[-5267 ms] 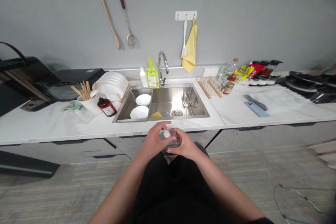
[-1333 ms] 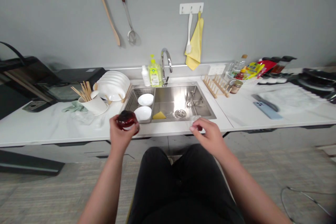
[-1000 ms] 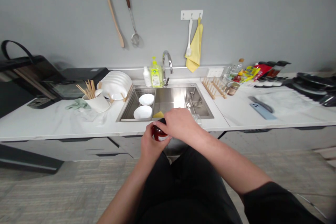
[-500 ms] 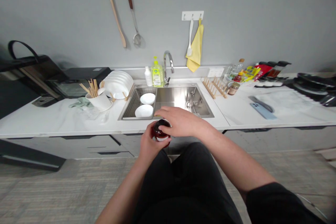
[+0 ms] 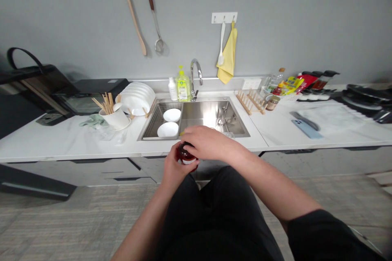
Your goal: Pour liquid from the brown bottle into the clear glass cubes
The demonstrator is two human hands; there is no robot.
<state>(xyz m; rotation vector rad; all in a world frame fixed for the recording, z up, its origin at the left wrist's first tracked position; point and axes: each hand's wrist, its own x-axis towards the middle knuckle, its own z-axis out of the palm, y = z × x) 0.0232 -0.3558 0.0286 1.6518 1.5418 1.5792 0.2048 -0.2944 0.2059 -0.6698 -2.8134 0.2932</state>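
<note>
As left hand (image 5: 173, 168) grips red bottle (image 5: 184, 155), right hand (image 5: 205, 142) covers its top

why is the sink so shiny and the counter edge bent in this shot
In the head view, a glare patch lies on the steel sink basin, and the wide lens bends the marble counter and enlarges the right hand; the dark red bottle in the left hand is mostly covered, its label unreadable.

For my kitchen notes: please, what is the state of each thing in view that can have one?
Left hand, gripping bottle
Right hand, covering bottle top
Faucet, no water visible
Towel, hanging from hook
Plates, stacked on edge
Bowls, two in sink rack
</note>
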